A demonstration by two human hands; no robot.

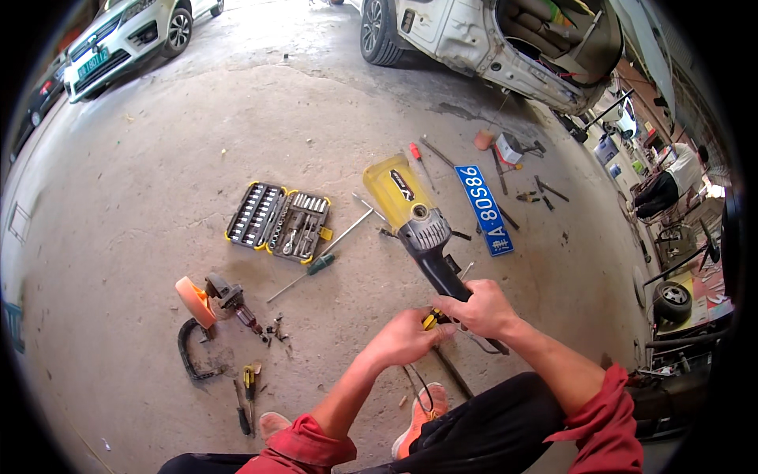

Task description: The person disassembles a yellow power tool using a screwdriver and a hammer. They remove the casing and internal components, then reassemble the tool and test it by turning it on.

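Observation:
My right hand [485, 308] is closed round the black rear handle of a power tool housing [395, 193]. Its yellow body points up and away from me, and the parted-off grinder head suggests an angle grinder. Beside that handle my left hand [407, 338] is closed on a small yellow-and-black tool handle [432, 319], probably a screwdriver; its tip is hidden. A dark cord [418, 387] hangs below my hands. At the left on the floor lie the metal gear head with its armature [237, 299], an orange round guard [195, 302] and a black loop handle [186, 347].
An open socket set [278, 221] lies ahead, with a green-handled screwdriver [320, 265] and T-handle wrench [351, 229]. More screwdrivers [249, 383] are at lower left. A blue licence plate [483, 209] and scattered tools lie right. Cars [130, 39] stand behind; a person [679, 174] sits far right.

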